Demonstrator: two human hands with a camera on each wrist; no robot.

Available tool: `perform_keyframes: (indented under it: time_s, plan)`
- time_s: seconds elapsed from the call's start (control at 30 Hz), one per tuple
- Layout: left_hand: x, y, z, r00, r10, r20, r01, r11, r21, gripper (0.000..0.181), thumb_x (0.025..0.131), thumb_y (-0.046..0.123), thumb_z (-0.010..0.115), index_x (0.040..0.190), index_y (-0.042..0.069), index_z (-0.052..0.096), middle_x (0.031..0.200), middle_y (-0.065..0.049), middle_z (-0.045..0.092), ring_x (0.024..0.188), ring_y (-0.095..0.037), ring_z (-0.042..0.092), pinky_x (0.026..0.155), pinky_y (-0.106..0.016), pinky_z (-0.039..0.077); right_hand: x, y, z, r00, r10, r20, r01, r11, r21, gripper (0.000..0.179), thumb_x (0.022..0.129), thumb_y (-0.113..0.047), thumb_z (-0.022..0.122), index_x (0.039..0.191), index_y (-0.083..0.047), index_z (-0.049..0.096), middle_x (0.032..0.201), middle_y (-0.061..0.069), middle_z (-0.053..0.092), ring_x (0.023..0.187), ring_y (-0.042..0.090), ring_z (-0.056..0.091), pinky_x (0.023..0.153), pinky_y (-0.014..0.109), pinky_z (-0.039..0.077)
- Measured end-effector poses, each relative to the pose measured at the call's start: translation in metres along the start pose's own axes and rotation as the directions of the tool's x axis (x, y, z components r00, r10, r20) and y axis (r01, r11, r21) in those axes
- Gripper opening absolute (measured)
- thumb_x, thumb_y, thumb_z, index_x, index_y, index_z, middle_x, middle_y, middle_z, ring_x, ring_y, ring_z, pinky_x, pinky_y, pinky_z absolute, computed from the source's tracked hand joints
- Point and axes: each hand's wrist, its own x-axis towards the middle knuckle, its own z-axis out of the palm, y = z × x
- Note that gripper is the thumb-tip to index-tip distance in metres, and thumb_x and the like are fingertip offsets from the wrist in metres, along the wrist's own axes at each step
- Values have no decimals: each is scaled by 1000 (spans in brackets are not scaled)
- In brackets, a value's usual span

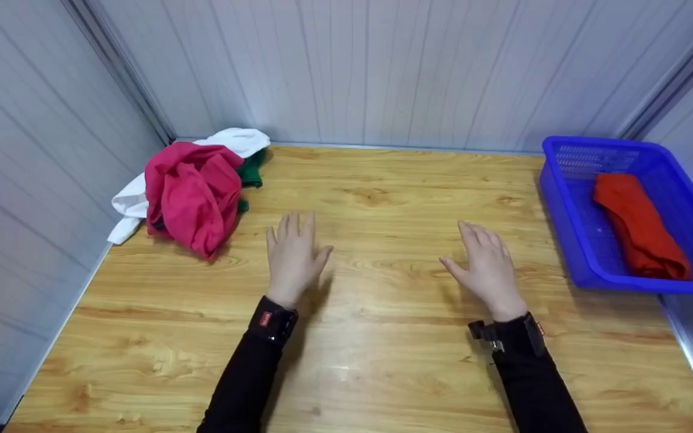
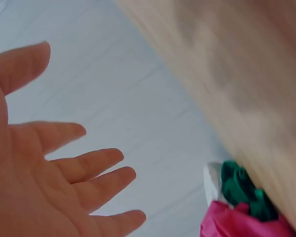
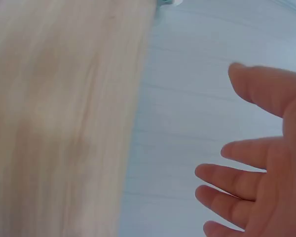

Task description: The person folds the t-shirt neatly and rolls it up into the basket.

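My left hand [image 1: 292, 258] is held above the wooden table with its fingers spread and nothing in it. To its left lies a crumpled pink-red cloth [image 1: 193, 195] on top of a white cloth [image 1: 238, 141] and a green cloth [image 1: 252, 168]. In the left wrist view the palm [image 2: 34, 192] faces the camera, and the pink and green fabric shows at lower right. My right hand [image 1: 491, 270], also bare of any object, hovers over the table's right half with straight fingers and the thumb apart. A folded orange-red cloth [image 1: 641, 225] lies in the blue basket [image 1: 581, 240] to its right.
Grey-white panel walls [image 1: 364, 72] enclose the wooden table [image 1: 370, 337] at the back and both sides. The basket stands against the right wall, and the cloth pile touches the back left corner. Each wrist carries a black strap with a camera.
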Motion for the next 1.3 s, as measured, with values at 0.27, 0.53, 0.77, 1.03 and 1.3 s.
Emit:
perform_keyframes:
  time_s: [0.27,0.53,0.77,1.03,1.3]
  plan:
    - [0,-33,-12,982,15,-190,-14,1000,6,65,85,23,77,138,-3,50,133,-29,52,125,-44,47,109,-58,30,0,-9,-2,984,-50,-169,68,992,102,59,86,-18,78,134,5,54,122,22,63,114,40,55,102,52,38]
    - [2,-65,-16,943,4,-332,0,1000,13,56,81,11,78,128,-8,55,125,-29,56,116,-44,53,101,-57,39,2,-15,6,978,-60,-199,91,985,148,44,86,-14,77,124,4,61,110,18,67,104,36,59,95,49,43]
    - [5,-93,-20,928,-87,-363,98,995,12,61,81,9,74,133,-10,50,132,-32,51,121,-47,48,101,-60,37,5,-23,17,992,-58,-115,80,978,193,42,89,-16,74,125,2,61,111,16,67,106,34,58,96,48,43]
    - [13,-119,-27,917,-214,-336,230,973,9,62,83,10,74,136,-10,47,134,-33,47,124,-48,44,100,-62,36,10,-33,29,995,-76,-62,86,980,182,46,89,-19,75,127,2,60,110,14,68,105,32,60,94,47,46]
    - [24,-136,-31,899,-355,-255,366,931,-5,74,88,18,71,147,-7,34,154,-33,21,141,-47,23,107,-66,27,15,-43,40,996,-86,-23,89,978,189,48,89,-21,75,129,1,59,111,13,67,106,31,60,94,48,47]
